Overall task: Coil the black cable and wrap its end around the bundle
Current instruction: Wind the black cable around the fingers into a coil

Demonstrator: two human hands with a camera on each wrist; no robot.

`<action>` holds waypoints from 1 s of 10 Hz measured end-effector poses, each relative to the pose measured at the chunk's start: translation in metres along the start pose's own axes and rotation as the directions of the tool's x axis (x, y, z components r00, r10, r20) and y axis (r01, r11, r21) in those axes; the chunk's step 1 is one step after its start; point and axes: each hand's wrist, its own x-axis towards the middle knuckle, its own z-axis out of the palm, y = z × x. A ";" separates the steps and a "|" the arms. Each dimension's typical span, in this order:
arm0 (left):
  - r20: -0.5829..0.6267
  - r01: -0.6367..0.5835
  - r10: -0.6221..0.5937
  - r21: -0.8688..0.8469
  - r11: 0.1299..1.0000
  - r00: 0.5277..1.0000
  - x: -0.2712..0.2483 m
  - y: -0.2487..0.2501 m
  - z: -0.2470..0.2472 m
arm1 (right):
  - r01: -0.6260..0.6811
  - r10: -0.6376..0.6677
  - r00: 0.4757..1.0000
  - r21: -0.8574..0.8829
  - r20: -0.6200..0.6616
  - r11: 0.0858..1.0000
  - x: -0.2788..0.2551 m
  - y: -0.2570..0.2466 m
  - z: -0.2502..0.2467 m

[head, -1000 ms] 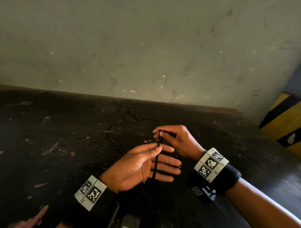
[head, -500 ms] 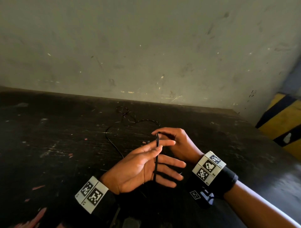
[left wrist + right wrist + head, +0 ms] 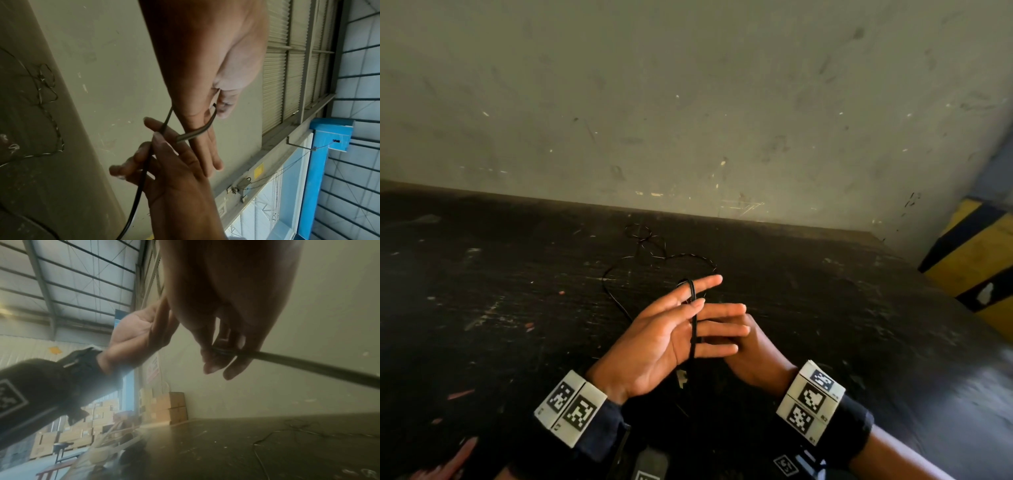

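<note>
My left hand is held palm up over the dark table, fingers straight and spread. The black cable loops over its index finger and runs down across the fingers, and the thumb pins it against the index finger. My right hand sits behind and under the left fingers and is mostly hidden there. In the right wrist view my right hand pinches the cable between thumb and fingertips. The rest of the cable lies loose on the table, with small tangles near the wall.
A scuffed grey wall stands along the table's far edge. A yellow and black striped object is at the right, beyond the table's corner. Stacked cardboard boxes show far off in the right wrist view.
My right hand has come down from above the left index finger to behind the left fingers, drawing the cable over that finger. The left hand stayed spread.
</note>
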 end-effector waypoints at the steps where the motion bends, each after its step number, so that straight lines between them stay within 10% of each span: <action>1: 0.010 -0.020 0.020 0.023 1.000 1.000 0.000 -0.003 0.000 | -0.010 0.014 0.999 0.079 -0.046 0.997 -0.001 -0.006 -0.008; 4: -0.144 -0.208 0.190 -0.123 0.970 0.971 0.012 0.008 -0.034 | 0.033 -0.073 0.974 0.186 0.213 0.982 -0.013 -0.012 -0.005; 10: -0.231 0.056 -0.037 0.075 0.996 0.972 -0.005 -0.008 -0.053 | 0.437 -0.329 0.895 -0.442 0.301 0.783 -0.017 -0.058 -0.074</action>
